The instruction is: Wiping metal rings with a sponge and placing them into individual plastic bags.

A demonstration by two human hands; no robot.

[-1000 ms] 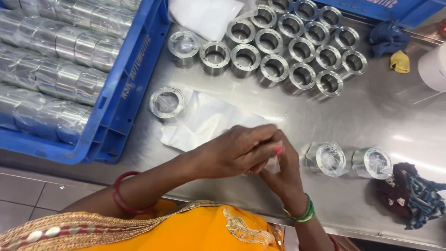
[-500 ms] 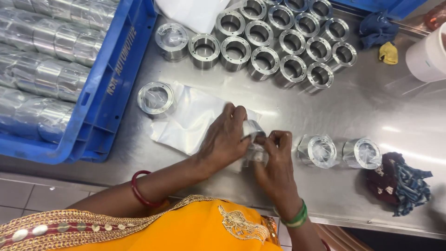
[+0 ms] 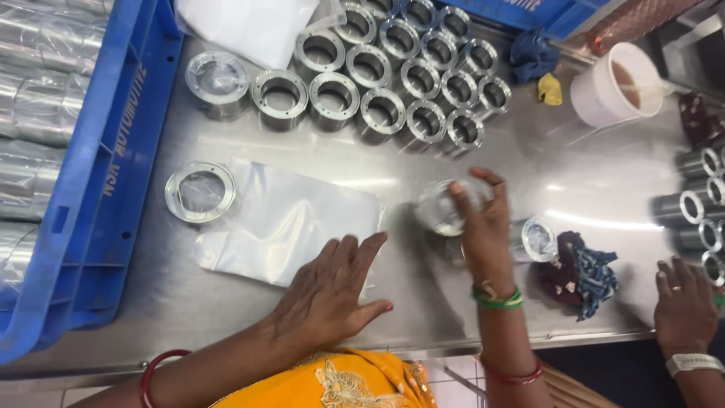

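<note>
Right hand (image 3: 483, 227) closed around bagged metal ring (image 3: 442, 208) | left hand (image 3: 332, 291) lay open, flat on plastic bags (image 3: 294, 219) | ring likely heavy, film slippery; best gripped round rim.

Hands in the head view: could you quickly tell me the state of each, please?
Left hand: open, palm down on the clear plastic bags.
Right hand: closed on a bagged metal ring.

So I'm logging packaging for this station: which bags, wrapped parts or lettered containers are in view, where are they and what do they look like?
Clear plastic bags: flat pile on the steel table, under the left hand.
Wrapped ring: clear film over a metal ring, held by the right hand.
Second wrapped ring: left of the bags, lying flat.
Blue crate: far left, white lettering on its wall, holds wrapped metal cylinders.
</note>
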